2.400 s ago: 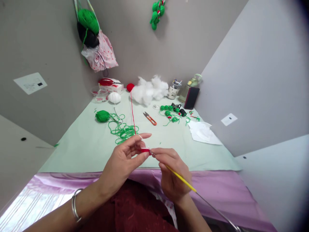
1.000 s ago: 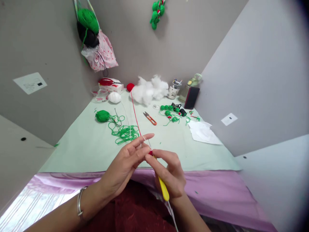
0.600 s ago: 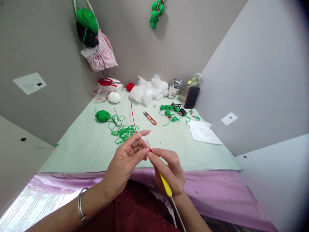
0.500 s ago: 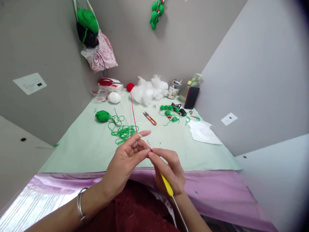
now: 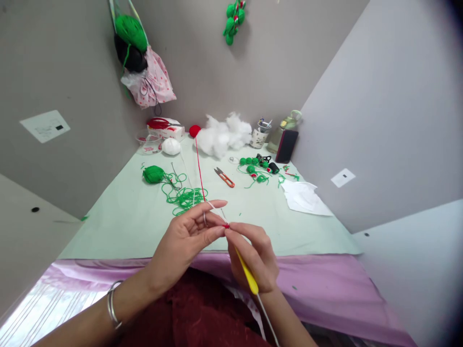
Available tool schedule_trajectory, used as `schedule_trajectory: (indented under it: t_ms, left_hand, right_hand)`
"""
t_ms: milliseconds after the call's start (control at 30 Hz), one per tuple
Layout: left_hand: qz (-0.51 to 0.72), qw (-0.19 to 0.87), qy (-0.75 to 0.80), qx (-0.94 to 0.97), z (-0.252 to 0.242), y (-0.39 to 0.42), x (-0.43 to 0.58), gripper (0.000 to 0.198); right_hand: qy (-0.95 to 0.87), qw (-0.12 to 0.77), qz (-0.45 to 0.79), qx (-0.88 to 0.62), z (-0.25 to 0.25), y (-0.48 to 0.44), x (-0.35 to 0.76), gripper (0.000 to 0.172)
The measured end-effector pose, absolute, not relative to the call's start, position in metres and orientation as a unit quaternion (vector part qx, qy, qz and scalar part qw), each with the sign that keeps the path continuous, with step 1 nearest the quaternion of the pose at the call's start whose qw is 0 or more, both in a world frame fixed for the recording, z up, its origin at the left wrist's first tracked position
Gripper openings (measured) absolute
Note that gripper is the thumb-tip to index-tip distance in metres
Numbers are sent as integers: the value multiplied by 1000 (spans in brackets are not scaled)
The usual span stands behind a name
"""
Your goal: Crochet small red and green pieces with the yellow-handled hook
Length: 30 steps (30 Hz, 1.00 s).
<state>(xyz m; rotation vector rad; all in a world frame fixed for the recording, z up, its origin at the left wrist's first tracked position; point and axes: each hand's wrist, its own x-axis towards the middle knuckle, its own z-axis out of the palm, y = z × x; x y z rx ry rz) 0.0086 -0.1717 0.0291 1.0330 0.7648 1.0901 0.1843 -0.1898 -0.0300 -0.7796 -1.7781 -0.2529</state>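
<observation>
My left hand pinches a small red crochet piece between thumb and a finger, its index finger stretched out with white yarn over it. In my right hand is a crochet hook with a yellow handle; its metal tip is by the red piece, and the fingertips of both hands nearly meet there. Red yarn runs from my left hand back to a red yarn ball. A white yarn ball sits at the back left.
Green yarn lies tangled beyond my left hand, beside a green ball. Orange thread snips lie mid-table. White stuffing, a pen cup and a phone stand behind. Small green crochet balls and white paper are at right.
Both hands have shifted very slightly, and more of the red piece shows between the fingertips. The hook's handle has tilted a little in my right hand. The table items stay put.
</observation>
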Motion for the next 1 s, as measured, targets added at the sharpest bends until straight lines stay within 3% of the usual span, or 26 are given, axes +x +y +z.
schedule_trajectory:
  t_ms: [333, 500, 633, 1000]
  left_hand:
    - [409, 795, 309, 324, 31, -168, 9, 54]
    - [473, 728, 337, 364, 30, -168, 8, 45]
    - [513, 644, 355, 443, 27, -172, 12, 37]
    - [527, 572, 386, 496, 25, -172, 11, 30]
  right_hand:
    - [-707, 615, 94, -336, -10, -191, 185, 42]
    - [-629, 659, 250, -327, -3, -192, 189, 21]
    - [-552, 693, 368, -282, -2, -186, 184, 16]
    - [-533, 706, 365, -291, -1, -185, 177, 15]
